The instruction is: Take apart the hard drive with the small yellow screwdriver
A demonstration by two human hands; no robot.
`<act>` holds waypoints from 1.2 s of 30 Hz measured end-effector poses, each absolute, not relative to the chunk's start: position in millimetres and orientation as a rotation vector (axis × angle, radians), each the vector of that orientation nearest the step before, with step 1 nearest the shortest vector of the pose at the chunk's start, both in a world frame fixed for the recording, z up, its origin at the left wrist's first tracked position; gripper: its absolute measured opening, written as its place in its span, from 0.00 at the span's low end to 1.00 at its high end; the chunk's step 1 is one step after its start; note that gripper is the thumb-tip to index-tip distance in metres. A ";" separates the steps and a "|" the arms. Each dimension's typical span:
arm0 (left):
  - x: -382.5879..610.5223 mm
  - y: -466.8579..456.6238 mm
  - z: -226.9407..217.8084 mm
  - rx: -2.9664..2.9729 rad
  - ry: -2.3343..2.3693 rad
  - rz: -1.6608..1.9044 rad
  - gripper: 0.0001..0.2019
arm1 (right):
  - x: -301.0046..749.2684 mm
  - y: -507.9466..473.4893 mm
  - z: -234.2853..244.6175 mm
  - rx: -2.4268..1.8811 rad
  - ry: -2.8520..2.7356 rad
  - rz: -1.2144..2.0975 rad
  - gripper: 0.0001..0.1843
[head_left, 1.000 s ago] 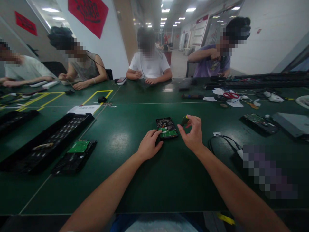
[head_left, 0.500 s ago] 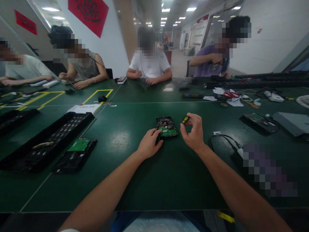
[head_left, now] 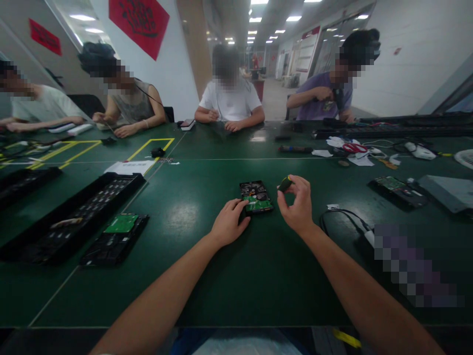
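Note:
A black hard drive [head_left: 255,195] with a green circuit board lies face up on the green table [head_left: 207,276]. My left hand [head_left: 229,223] rests on the drive's near left corner, fingers curled against it. Just right of the drive, my right hand [head_left: 296,205] pinches the dark, yellow-marked handle of a small screwdriver [head_left: 284,184] between thumb and fingertips. The tool's tip is hidden behind my fingers.
Black trays [head_left: 74,217] and a second drive with a green board [head_left: 116,239] lie at the left. Another drive [head_left: 397,190], a cable [head_left: 343,217] and a grey box [head_left: 449,190] are at the right. Several people sit along the far edge.
My right hand's fingers have turned the screwdriver handle slightly. The left hand stays on the drive. The camera tilted a little.

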State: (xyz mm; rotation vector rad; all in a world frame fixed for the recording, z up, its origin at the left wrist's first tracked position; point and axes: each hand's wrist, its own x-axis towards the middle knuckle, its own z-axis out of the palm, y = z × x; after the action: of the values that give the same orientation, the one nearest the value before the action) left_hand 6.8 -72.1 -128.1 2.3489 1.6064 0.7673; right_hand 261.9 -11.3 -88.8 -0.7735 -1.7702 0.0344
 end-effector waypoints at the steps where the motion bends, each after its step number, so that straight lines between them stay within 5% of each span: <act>1: 6.8 -72.0 -128.4 2.347 1.608 0.767 0.29 | 261.8 -11.7 -88.6 -0.778 -1.760 0.023 0.36; 36: 7.5 -72.5 -127.2 2.353 1.623 0.740 0.28 | 262.3 -12.1 -88.9 -0.776 -1.802 0.038 0.36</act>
State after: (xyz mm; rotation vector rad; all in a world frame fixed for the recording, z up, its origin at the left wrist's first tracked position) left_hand 7.5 -72.5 -127.2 2.3525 1.6230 0.7396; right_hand 262.3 -12.1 -88.9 -0.7760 -1.8019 0.0383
